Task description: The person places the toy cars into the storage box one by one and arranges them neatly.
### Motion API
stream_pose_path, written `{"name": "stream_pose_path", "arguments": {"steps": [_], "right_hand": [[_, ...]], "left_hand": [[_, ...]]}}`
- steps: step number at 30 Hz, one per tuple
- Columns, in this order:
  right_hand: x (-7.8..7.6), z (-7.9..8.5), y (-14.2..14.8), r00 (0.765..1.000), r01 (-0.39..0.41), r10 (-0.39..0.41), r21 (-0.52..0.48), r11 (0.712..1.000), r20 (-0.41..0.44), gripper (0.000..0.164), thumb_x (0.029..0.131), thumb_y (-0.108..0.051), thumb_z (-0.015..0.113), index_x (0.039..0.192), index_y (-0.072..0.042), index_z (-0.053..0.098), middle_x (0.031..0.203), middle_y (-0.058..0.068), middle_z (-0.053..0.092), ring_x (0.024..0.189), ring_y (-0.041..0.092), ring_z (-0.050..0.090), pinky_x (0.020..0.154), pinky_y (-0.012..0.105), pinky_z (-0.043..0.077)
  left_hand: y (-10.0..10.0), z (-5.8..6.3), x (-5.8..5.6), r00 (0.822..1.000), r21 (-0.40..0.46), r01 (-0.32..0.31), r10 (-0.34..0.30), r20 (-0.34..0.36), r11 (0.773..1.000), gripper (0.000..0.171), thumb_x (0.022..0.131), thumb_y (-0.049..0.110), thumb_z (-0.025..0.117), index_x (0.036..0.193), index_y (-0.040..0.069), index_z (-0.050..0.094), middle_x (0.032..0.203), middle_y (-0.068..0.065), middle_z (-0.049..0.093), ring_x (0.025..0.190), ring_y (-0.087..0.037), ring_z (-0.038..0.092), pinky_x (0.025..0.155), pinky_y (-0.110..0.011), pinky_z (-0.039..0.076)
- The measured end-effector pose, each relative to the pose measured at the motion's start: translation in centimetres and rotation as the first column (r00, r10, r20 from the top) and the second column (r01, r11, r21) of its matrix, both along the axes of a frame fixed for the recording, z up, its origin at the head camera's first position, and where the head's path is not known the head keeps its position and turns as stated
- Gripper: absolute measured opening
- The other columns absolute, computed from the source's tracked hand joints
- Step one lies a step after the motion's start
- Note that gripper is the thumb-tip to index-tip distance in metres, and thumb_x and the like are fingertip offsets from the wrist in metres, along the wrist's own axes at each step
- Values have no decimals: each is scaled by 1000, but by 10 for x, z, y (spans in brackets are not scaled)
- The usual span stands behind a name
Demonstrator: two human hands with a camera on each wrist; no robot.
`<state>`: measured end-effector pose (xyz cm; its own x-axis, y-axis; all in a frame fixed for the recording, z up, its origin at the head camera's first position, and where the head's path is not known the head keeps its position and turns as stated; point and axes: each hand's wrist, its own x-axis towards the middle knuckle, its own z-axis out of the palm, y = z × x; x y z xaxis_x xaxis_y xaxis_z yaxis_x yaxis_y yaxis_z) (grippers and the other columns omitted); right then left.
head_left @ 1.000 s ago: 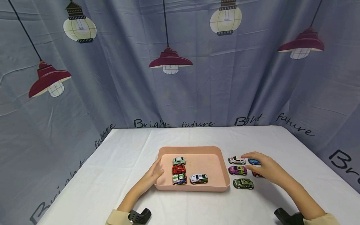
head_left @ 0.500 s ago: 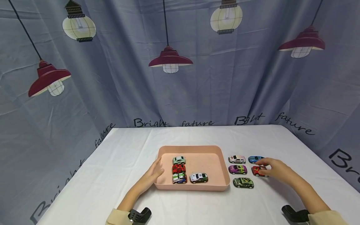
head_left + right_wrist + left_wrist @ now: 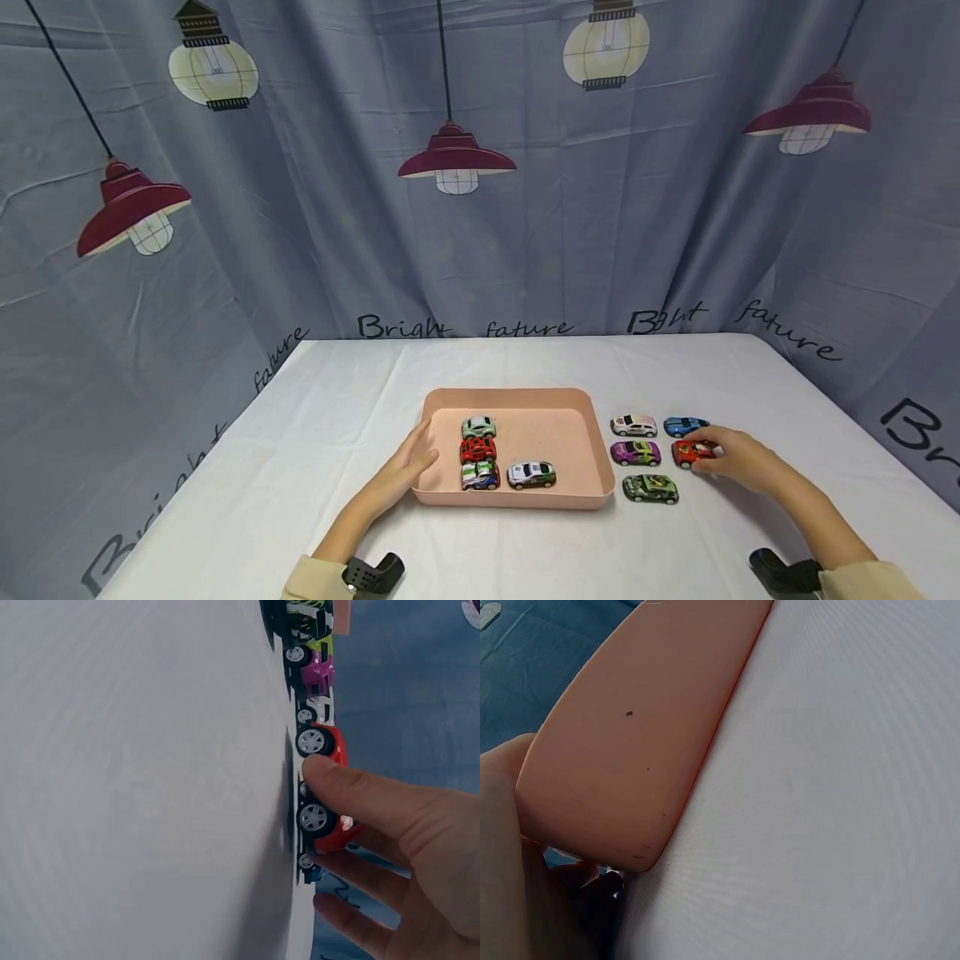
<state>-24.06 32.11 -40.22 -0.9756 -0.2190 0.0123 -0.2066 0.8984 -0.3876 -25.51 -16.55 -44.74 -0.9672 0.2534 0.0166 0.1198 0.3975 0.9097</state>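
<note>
My right hand point(image 3: 738, 454) pinches a red toy car point(image 3: 690, 452) on the white table, right of the tray. In the right wrist view the thumb point(image 3: 356, 787) lies against the red car's side between its two wheels. At the left end of the pink tray point(image 3: 543, 429), my left hand point(image 3: 399, 468) grips the wall, thumb inside and fingers outside. The left wrist view shows the tray's outer wall point(image 3: 630, 742), with the fingers partly hidden. Inside the tray stand a pale green car point(image 3: 478, 427), another red car point(image 3: 477, 450) and two white patterned cars point(image 3: 531, 475).
Near the right hand are a blue car point(image 3: 684, 427), a white car point(image 3: 633, 426), a purple car point(image 3: 635, 453) and a green camouflage car point(image 3: 650, 489). A white cloth covers the table point(image 3: 510, 558). Behind it hangs a blue-grey curtain point(image 3: 525, 250) with printed lamps.
My right hand has moved right and down from beside the white car to the red car and now pinches it. The left hand and the tray have stayed in place.
</note>
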Motion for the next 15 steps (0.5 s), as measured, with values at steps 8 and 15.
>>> {"name": "stream_pose_path", "arguments": {"steps": [8,15], "right_hand": [[5,12,-17,993,-9,4,-39,999,-122,43,78,-25,69,112,0,61,105,20,62,95,35,57,75,49,47],[6,27,-37,974,-56,39,-70,996,-225,42,80,-26,67,112,0,60,104,19,63,93,31,58,76,50,47]], "left_hand": [[1,-1,-1,1000,1,3,-3,-1,1000,63,93,38,46,146,22,16,153,-12,12,140,-37,7,107,-64,7],[0,-3,-3,1000,-7,12,-13,-11,1000,64,93,37,47,146,20,16,153,-14,13,140,-39,7,107,-65,7]]}}
